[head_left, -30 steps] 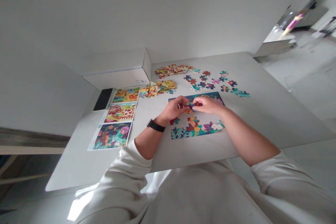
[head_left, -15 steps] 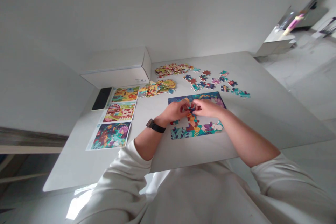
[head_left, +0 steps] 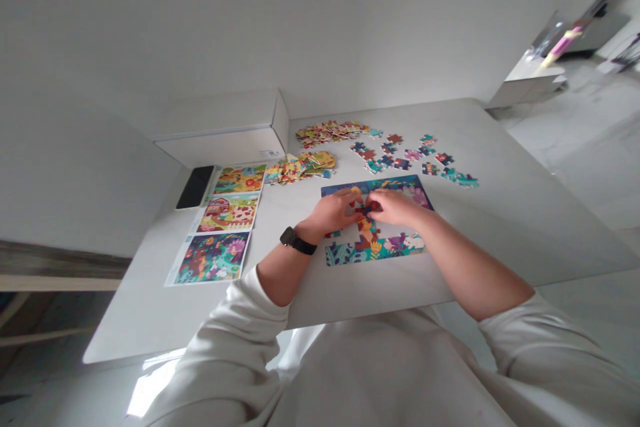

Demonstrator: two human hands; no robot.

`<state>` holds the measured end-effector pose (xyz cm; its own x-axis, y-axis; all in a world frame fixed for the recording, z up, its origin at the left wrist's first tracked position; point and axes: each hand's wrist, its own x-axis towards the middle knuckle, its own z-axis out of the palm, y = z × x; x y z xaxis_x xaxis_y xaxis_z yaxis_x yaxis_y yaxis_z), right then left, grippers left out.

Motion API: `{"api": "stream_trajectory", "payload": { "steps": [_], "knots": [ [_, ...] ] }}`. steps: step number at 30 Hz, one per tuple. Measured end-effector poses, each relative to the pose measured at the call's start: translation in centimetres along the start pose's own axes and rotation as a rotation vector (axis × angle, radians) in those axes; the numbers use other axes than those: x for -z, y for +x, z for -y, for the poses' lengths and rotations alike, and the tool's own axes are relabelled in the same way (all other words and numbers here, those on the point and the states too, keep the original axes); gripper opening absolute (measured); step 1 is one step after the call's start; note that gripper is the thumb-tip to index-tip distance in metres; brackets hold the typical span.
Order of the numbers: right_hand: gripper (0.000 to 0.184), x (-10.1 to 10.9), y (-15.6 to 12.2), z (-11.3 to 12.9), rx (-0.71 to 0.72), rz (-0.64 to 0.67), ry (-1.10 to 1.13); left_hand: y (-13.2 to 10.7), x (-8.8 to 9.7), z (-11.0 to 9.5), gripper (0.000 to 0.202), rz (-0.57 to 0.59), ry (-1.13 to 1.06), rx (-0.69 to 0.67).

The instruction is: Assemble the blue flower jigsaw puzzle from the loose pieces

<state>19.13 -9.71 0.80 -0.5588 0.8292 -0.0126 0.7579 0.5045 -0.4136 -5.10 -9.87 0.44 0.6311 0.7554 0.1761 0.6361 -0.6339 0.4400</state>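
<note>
A partly assembled jigsaw puzzle (head_left: 397, 249) lies on the table in front of me, its top and bottom strips joined and gaps between them. Over its middle, my left hand (head_left: 334, 212) and my right hand (head_left: 393, 207) meet with bent fingers. Between their fingertips is a dark blue puzzle piece (head_left: 365, 210), just above the orange column of joined pieces (head_left: 368, 232). Both hands are closed on it, and the fingers partly cover it. A black watch is on my left wrist.
Loose puzzle pieces (head_left: 401, 163) are spread beyond the puzzle. Two piles, a yellow one (head_left: 320, 160) and a red-and-cream one (head_left: 333, 132), lie farther left. Three picture sheets (head_left: 213, 258), a phone (head_left: 195, 187) and a white box (head_left: 220, 147) occupy the table's left side.
My right fingers have shifted slightly over the dark blue piece, and the left hand stays almost in place. The loose pieces and sheets have not moved on the table.
</note>
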Motion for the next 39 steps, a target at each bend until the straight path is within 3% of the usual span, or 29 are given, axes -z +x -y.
{"api": "stream_trajectory", "payload": {
  "steps": [13, 22, 25, 32, 36, 39],
  "knots": [
    [0.017, 0.5, -0.1, 0.4, -0.026, 0.033, -0.011, -0.2, -0.1, 0.2, 0.031, 0.057, -0.001, -0.004],
    [0.019, 1.2, -0.2, 0.9, -0.034, 0.055, -0.018, -0.1, -0.4, 0.5, 0.023, 0.033, -0.046, -0.036],
    [0.016, 1.1, -0.2, 0.9, -0.035, 0.039, -0.013, 0.0, -0.5, 0.7, 0.024, -0.024, -0.054, -0.043],
    [0.005, 2.6, -0.2, 1.0, -0.043, -0.124, 0.223, 0.5, -0.4, 1.3, 0.017, -0.363, -0.091, 0.045],
    [0.014, 5.6, -0.9, -0.7, -0.077, -0.285, 0.420, 0.6, -0.6, 1.7, 0.017, -0.403, -0.111, 0.056],
    [0.025, 8.6, -2.1, -3.5, -0.167, -0.510, 0.537, 0.6, -0.6, 1.7, 0.017, -0.398, -0.132, 0.053]
  ]
}}
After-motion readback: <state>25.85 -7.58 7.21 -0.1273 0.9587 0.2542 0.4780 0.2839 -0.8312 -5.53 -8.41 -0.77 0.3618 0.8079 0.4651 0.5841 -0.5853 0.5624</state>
